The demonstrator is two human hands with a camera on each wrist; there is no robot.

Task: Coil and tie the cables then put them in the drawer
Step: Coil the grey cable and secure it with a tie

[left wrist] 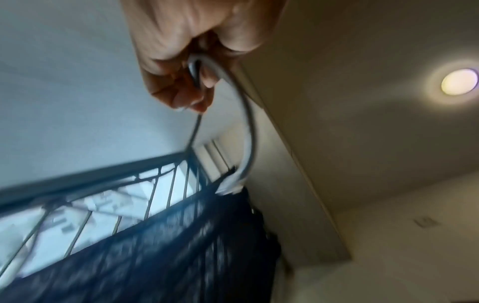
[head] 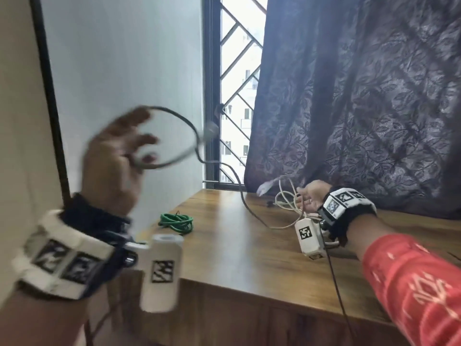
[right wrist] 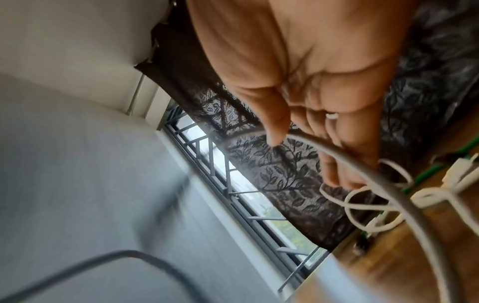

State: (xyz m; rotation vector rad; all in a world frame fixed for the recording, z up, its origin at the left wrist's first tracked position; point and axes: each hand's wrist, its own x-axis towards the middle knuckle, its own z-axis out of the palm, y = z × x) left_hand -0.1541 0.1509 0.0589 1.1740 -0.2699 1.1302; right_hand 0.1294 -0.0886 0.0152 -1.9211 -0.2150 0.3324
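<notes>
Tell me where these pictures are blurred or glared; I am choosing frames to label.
Head view: the raised left hand and its grey cable loop are motion-smeared, the bright barred window is blown out, and the wooden tabletop is fairly sharp. Left wrist view: all streaked, with a round ceiling light flaring. Right wrist view: the right hand is soft; the lower left is smeared.

Red patterned sleeve [head: 411, 288], black wristbands, white tagged camera blocks [head: 309, 237]

Three cables were in view: one grey cable [head: 174, 113] looped in the air, one white cable [head: 287, 196] and one coiled green cable [head: 177, 222], the latter on the one wooden table [head: 249, 258]. Two hands showed, the left hand [head: 114, 158] and the right hand [head: 313, 196].
</notes>
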